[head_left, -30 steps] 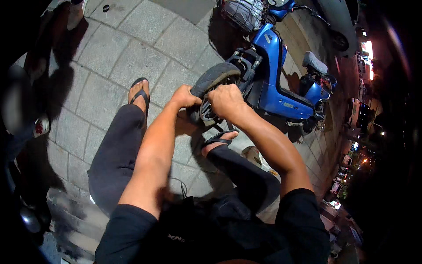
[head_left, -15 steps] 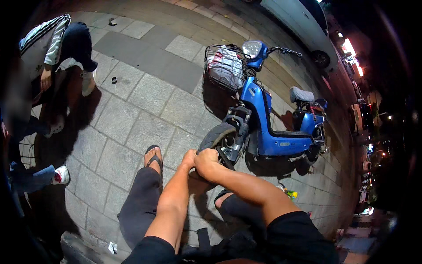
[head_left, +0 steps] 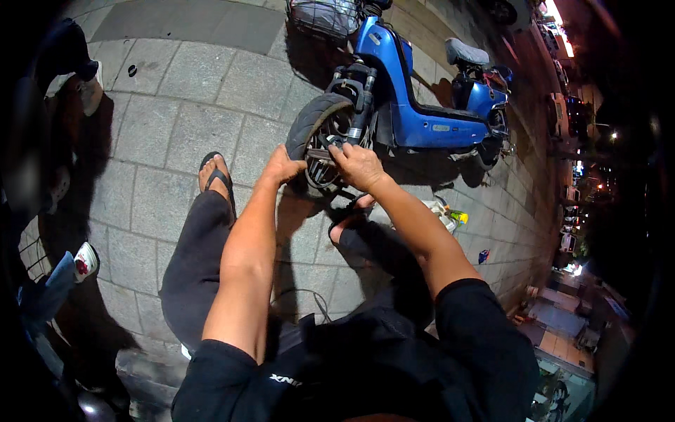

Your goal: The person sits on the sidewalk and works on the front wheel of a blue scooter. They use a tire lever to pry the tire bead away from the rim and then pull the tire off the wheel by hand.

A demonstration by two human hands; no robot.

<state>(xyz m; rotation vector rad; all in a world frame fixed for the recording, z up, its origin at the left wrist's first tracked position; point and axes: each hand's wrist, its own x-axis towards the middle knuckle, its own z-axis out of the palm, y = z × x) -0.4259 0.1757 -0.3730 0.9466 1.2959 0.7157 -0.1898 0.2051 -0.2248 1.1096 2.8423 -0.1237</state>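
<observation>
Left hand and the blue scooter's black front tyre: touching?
Touching. The head view shows the left hand pressed against the black front tyre, fingers on its sidewall near the spokes.

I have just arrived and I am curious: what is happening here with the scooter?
A person sits on the stone pavement in front of a parked blue scooter. Both hands work at its front wheel: the left hand rests on the tyre and the right hand reaches in at the spokes. Whether they hold a tool cannot be told.

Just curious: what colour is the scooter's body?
Blue, on the scooter; seen in the head view.
</observation>
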